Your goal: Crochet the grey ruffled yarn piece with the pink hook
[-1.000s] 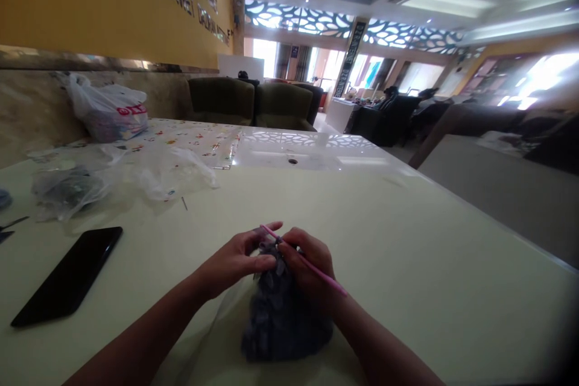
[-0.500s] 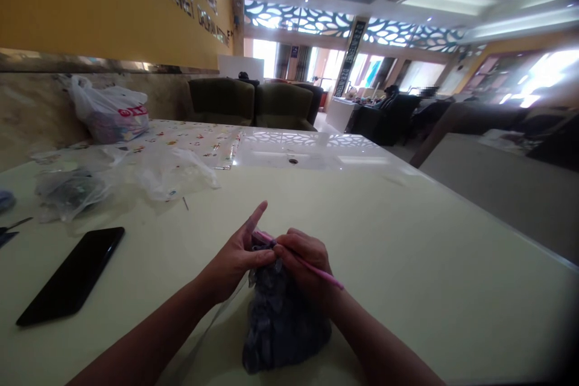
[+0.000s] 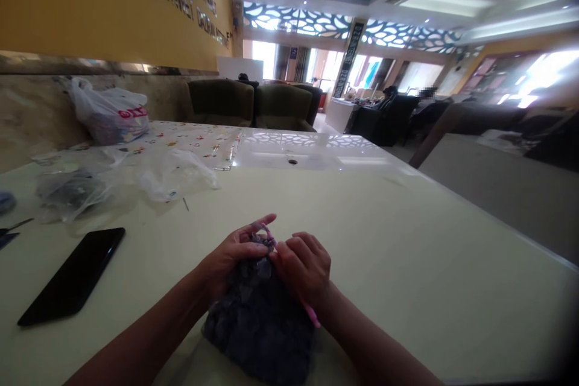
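A dark grey-blue crocheted piece hangs below my hands at the near side of the table. My left hand pinches its top edge between thumb and fingers, with the index finger stretched out to the right. In my right hand is a pink crochet hook; its tip end meets the top of the piece beside my left fingertips, and its handle end sticks out below the palm. Yarn loops around the left index finger are too blurred to make out fully.
A black phone lies on the table to the left. Behind it are a clear plastic bag, another crumpled bag and a small thin stick. A filled white carrier bag stands by the wall; armchairs are beyond.
The crochet hook has tilted steeper, its handle end dropping toward me. My left index finger has lowered, and the crocheted piece has swung left and spread wider.
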The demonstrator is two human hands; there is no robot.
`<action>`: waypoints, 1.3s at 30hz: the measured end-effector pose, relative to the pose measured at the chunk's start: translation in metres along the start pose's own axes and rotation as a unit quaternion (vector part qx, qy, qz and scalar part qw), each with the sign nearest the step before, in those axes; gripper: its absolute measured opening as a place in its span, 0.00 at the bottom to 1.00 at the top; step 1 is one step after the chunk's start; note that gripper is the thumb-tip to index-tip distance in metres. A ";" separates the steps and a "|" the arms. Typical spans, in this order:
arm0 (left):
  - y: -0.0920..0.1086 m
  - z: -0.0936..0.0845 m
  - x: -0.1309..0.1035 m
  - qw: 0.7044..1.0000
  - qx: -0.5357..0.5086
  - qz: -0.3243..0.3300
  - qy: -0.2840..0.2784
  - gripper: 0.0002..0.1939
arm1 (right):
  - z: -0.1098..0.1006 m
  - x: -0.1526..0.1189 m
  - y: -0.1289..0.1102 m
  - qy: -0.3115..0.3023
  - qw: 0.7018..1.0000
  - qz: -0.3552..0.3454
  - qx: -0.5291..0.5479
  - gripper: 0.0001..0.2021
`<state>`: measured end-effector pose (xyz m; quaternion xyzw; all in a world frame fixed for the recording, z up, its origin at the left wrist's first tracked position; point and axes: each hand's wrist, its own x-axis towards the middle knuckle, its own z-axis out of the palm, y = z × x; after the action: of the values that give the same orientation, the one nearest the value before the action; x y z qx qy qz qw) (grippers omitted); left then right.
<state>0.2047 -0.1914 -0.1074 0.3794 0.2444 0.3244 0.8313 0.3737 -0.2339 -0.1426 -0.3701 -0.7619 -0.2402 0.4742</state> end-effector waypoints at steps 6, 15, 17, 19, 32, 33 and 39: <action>0.019 -0.013 -0.002 0.999 0.009 0.011 -0.029 0.37 | -0.012 0.015 0.002 -0.006 0.974 0.076 0.211 0.06; 0.003 -0.009 0.002 0.994 0.098 0.035 -0.014 0.28 | -0.018 0.016 0.012 -0.100 0.884 0.240 0.387 0.09; -0.005 -0.004 0.002 0.991 0.127 0.033 -0.023 0.26 | -0.012 0.014 0.010 -0.059 0.942 0.158 0.291 0.06; -0.011 0.000 0.002 0.987 0.152 0.041 -0.039 0.24 | -0.009 0.014 0.009 -0.028 0.976 0.089 0.199 0.04; 0.000 -0.006 0.000 0.776 0.579 0.251 0.000 0.17 | -0.015 0.005 0.005 -0.016 0.888 0.411 0.208 0.10; 0.001 -0.004 -0.002 0.777 0.567 0.272 0.004 0.17 | -0.017 0.005 0.008 -0.006 0.887 0.422 0.187 0.11; 0.029 -0.003 -0.030 0.927 0.279 0.250 0.035 0.14 | -0.027 0.013 0.038 0.017 0.858 0.512 0.031 0.17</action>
<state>0.1728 -0.1973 -0.0813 0.6332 0.2514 0.4532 0.5749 0.4149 -0.2253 -0.1185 -0.6889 -0.4638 0.0533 0.5545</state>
